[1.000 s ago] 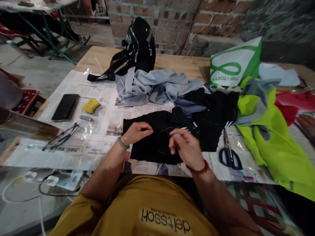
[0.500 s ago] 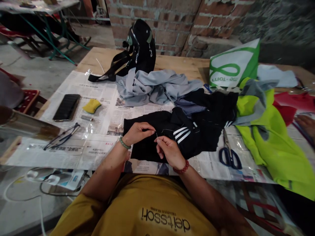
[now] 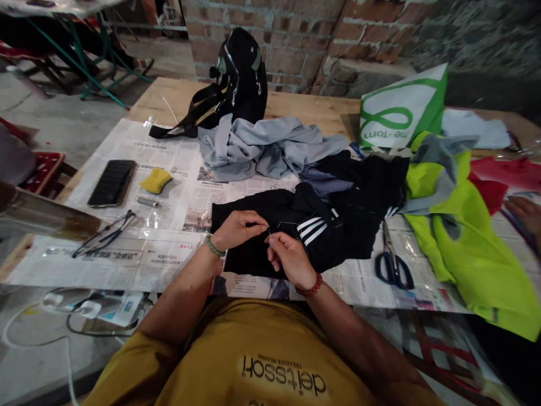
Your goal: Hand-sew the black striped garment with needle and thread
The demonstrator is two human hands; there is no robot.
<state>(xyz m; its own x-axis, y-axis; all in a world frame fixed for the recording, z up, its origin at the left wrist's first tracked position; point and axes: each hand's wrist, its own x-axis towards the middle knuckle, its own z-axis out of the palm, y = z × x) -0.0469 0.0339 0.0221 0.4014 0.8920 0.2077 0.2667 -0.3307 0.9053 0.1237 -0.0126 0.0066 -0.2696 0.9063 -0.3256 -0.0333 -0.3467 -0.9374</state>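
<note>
Thumb and fingers of my left hand (image 3: 242, 230) are pinched together over a black garment (image 3: 253, 260) with white stripes; what sits between those fingertips is too small to make out. Close by, my right hand (image 3: 289, 252) is closed too, gripping a thin, light sliver that looks like a needle (image 3: 269, 230), upright between the two hands. The hands are slightly apart. A fine pale thread shows on the black cloth beyond the fingertips. Dark-handled scissors (image 3: 394, 268) lie to the right of the garment.
Newspaper (image 3: 169, 223) covers the table. On the left are a phone (image 3: 112, 183), yellow sponge (image 3: 156, 180), glasses (image 3: 105, 234) and a bottle (image 3: 51, 214). Grey cloth (image 3: 270, 146), a black bag (image 3: 243, 79) and a neon-yellow garment (image 3: 486, 254) lie around. Another person's hand (image 3: 526, 211) is at far right.
Almost nothing differs. The view has shifted very slightly, and both hands keep the same pinched pose over the black garment.
</note>
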